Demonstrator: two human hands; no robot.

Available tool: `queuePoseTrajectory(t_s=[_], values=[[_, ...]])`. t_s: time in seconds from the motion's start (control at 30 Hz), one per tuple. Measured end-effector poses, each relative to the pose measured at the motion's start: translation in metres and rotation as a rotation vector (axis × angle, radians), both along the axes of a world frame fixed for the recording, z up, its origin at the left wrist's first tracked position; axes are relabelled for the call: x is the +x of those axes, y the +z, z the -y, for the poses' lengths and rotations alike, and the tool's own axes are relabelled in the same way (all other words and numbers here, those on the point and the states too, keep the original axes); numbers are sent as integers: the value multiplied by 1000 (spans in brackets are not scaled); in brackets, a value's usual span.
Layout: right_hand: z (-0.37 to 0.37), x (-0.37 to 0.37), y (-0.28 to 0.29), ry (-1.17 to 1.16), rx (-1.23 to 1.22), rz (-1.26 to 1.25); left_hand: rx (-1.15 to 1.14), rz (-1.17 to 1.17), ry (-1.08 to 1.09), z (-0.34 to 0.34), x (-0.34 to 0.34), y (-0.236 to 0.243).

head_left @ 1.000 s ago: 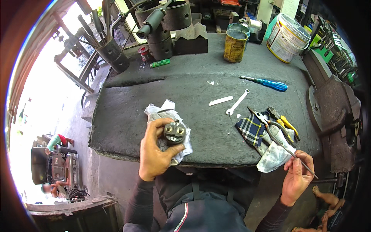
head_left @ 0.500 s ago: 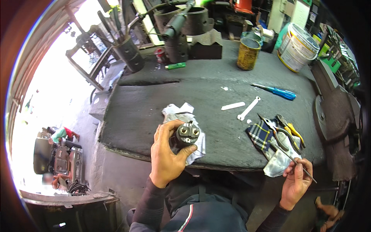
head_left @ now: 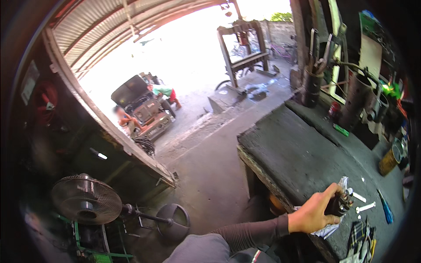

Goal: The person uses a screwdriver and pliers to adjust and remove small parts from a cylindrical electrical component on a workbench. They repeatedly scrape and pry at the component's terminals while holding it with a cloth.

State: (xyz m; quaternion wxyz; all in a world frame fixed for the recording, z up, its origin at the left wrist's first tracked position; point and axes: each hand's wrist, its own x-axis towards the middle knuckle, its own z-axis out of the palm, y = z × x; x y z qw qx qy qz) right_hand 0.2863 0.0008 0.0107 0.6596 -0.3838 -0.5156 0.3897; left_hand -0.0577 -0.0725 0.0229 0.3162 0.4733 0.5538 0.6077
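My left hand [head_left: 311, 212] is closed round a black cylindrical part [head_left: 338, 204] with two metal terminals on its end. It holds the part at the near edge of the dark workbench [head_left: 285, 151], over a crumpled whitish rag [head_left: 328, 231]. Beyond the part lie a small white strip [head_left: 359, 197], an open-ended spanner [head_left: 366, 207] and a blue-handled screwdriver [head_left: 387, 209]. Nearer me, a checked cloth [head_left: 357, 233] lies beside pliers [head_left: 366, 246]. My right hand is out of the picture.
A pedestal fan [head_left: 87, 199] stands at the lower left. Two people are by a vehicle [head_left: 151, 111] with its hood raised outside. A press frame [head_left: 243, 52] stands beyond the bench. A tool-filled pot [head_left: 312, 87] and a yellow can [head_left: 388, 161] are on the bench.
The view has swung left, bringing the fan and doorway in and shifting the bench rightward. My left hand still holds the black part. My right hand, with its thin metal rod, has left the picture.
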Motion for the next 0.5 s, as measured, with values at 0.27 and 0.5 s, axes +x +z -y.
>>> queuePoseTrajectory(t_s=[0.27, 0.5], values=[[2, -7, -2, 25, -111, 1, -13, -305, 32, -12, 4, -2], [23, -64, 48, 247, 97, 97, -19, -227, -124, -17, 13, -22]])
